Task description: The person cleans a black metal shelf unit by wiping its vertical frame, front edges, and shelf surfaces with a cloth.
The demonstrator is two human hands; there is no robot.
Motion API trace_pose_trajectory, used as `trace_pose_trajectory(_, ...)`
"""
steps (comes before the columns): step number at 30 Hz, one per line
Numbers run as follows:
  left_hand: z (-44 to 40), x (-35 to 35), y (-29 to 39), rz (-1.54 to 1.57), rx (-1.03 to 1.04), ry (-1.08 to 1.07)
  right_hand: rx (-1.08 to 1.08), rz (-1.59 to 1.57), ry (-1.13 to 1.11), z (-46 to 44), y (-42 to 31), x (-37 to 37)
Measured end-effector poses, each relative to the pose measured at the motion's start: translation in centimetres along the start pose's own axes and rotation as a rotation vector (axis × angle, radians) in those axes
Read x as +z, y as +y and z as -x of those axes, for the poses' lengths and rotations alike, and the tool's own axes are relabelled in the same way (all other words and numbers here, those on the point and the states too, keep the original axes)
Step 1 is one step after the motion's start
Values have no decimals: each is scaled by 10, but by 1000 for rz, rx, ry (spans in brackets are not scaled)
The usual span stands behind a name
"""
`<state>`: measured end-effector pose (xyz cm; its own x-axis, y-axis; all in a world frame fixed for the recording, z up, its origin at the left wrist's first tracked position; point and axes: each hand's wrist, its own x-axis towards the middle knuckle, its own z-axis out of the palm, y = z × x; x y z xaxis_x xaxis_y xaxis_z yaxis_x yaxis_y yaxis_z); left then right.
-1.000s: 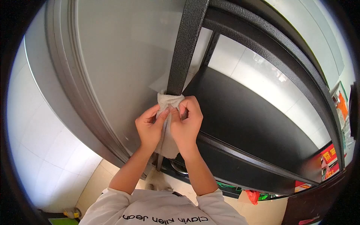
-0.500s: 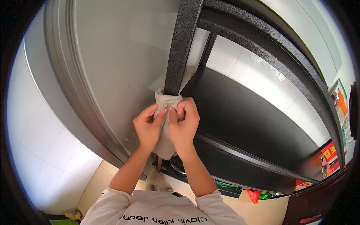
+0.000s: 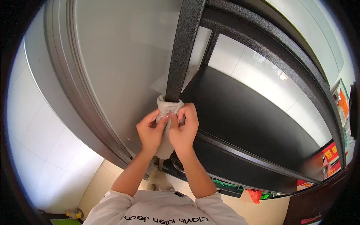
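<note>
A pale cloth (image 3: 164, 147) is wrapped around the black upright post (image 3: 181, 56) of a metal shelf, and its lower part hangs down between my wrists. My left hand (image 3: 151, 129) pinches the cloth on the post's left side. On the right side my right hand (image 3: 184, 125) grips it too, with both thumbs close together at the front. The lower stretch of the post is hidden behind the cloth and my hands.
Black shelf boards (image 3: 240, 116) extend to the right, with a crossbar (image 3: 240, 152) in front. A grey panel (image 3: 120, 48) stands close on the left. Red packages (image 3: 331, 155) are at the far right, and a red bag (image 3: 254, 195) lies low down.
Both hands and the cloth have moved slightly down along the post, baring a little more of it above the cloth. The grip looks the same.
</note>
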<state>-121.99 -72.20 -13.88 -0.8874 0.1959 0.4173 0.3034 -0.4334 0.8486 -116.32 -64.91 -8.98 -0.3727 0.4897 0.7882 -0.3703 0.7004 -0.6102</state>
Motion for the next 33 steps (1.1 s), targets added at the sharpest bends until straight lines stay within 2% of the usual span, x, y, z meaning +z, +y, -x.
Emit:
trace_pose_trajectory(3, 6, -1, -15, 51, 68, 13, -9, 21, 1, 3, 0, 1)
trace_pose_trajectory(6, 0, -1, -1, -52, 52, -26, -67, 25, -16, -2, 0, -1)
trace_pose_trajectory(15, 0, -1, -2, 41, 61, 0, 7, 21, -19, 5, 5, 0)
trace_pose_trajectory(18, 0, -3, -1, -52, 107, -20, -85, 12, 5, 2, 4, 2)
trace_pose_trajectory(25, -10, 15, 27, -29, 120, -1, -70, 5, -4, -19, -4, -4)
trace_pose_trajectory(30, -2, 1, 0, -66, 104, -11, -17, -12, -9, -1, 6, 1)
trace_pose_trajectory(33, -1, -3, 6, -106, 73, -25, -69, 15, -6, -4, 2, 5)
